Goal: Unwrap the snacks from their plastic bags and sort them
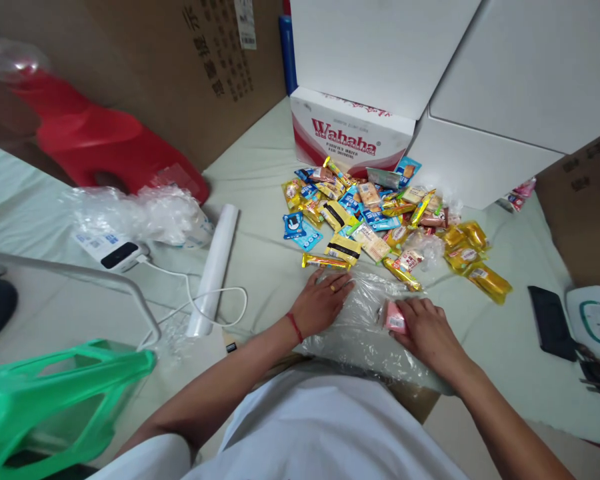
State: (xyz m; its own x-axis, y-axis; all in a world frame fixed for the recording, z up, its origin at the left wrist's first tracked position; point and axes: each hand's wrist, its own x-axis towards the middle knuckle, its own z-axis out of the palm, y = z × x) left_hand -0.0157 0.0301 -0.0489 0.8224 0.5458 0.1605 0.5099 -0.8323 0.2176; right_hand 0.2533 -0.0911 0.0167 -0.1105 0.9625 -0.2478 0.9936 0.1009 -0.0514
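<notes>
Hands first: my left hand [323,301] lies flat and open, palm down, on a clear plastic bag [360,327] spread on the pale green sheet [260,180] right in front of me. It grips nothing; the fingers are spread across the bag's left edge, and a red string circles that wrist. My right hand [427,327] is curled around a small pink packet [395,317], holding it at the bag's right side, with the packet touching the plastic. I cannot tell whether the packet is inside the bag or on top of it.

Just beyond the bag lies a heap of wrapped snacks [380,220], yellow, blue and orange packets scattered loosely over the sheet. One long gold packet [326,262] lies just beyond my left fingertips. Behind the heap stands a red and white Wahaha carton [347,133], with large white boxes [485,73] beside and above it.

To my left, a white roll [215,267] lies on the sheet, with a white cable [200,293] looping across it to a white device [113,252]. Near that sits crumpled clear plastic [140,213], and farther back a red stool [105,143] lies tipped against a brown cardboard box [180,60]. A green plastic basket [55,393] fills the near left corner. At my right, well apart from the bag, a black phone [551,322] lies flat on the sheet.
</notes>
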